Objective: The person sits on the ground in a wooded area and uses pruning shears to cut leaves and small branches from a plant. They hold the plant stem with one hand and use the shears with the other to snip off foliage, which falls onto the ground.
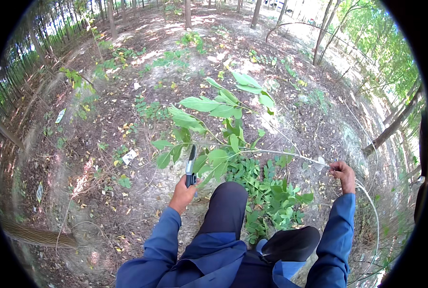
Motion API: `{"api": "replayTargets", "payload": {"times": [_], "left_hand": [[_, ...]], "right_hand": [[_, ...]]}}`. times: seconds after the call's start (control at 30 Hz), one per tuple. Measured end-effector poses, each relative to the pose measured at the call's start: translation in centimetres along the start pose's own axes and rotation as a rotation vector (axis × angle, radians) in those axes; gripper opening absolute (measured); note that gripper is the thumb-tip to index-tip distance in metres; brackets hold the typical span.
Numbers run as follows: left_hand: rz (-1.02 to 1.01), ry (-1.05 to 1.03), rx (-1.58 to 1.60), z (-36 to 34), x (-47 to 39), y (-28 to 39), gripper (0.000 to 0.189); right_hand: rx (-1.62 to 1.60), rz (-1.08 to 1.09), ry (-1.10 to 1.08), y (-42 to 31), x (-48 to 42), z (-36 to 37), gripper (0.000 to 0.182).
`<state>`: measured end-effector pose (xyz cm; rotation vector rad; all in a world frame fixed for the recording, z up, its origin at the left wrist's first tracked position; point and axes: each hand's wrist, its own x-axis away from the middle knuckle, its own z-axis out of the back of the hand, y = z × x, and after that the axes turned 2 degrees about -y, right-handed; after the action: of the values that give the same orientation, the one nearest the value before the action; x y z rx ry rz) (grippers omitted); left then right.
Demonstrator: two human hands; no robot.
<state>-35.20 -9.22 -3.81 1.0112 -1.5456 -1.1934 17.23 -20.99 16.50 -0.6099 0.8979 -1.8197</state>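
Observation:
My left hand (183, 194) grips a pair of pruning shears (190, 165), their dark blade pointing away from me. On the right, my right hand (343, 175) pinches a thin pale leafy branch (282, 153) near its thicker part. The branch stretches leftward across the view, above my knees, and forks into twigs with broad green leaves (217, 104). Its leftmost leaves hang close by the blades; whether they touch cannot be told. A pale bare stem (374, 208) curves down from beside my right hand toward the lower right.
Low green plants (268, 190) lie between and ahead of my bent knees. Leaf litter and scraps of litter (129, 157) cover the soil. A tree trunk (37, 234) stands at lower left, a leaning trunk (390, 131) at right. Several slender trees rise farther off.

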Motion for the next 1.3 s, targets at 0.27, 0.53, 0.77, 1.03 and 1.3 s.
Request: {"api": "replayTargets", "payload": {"times": [0.27, 0.53, 0.77, 1.03, 1.3], "left_hand": [[-0.072, -0.041, -0.134, -1.3, 0.7, -0.4, 0.037], [-0.218, -0.057, -0.074, -1.7, -0.1, 0.9, 0.035], [-0.193, -0.052, -0.061, -1.2, -0.1, 0.6, 0.036], [-0.155, -0.06, 0.064, -1.8, 0.6, 1.1, 0.036], [-0.176, -0.058, 0.034, -1.5, 0.1, 1.7, 0.036]], "right_hand": [[0.004, 0.021, 0.059, -1.7, 1.3, 2.8, 0.032], [-0.001, 0.026, 0.037, -4.2, 2.6, 1.8, 0.035], [-0.004, 0.037, 0.034, -4.7, 2.9, 1.7, 0.039], [0.024, 0.033, 0.055, -4.5, 2.6, 2.2, 0.052], [0.002, 0.059, 0.045, -4.3, 2.9, 1.7, 0.047]]}}
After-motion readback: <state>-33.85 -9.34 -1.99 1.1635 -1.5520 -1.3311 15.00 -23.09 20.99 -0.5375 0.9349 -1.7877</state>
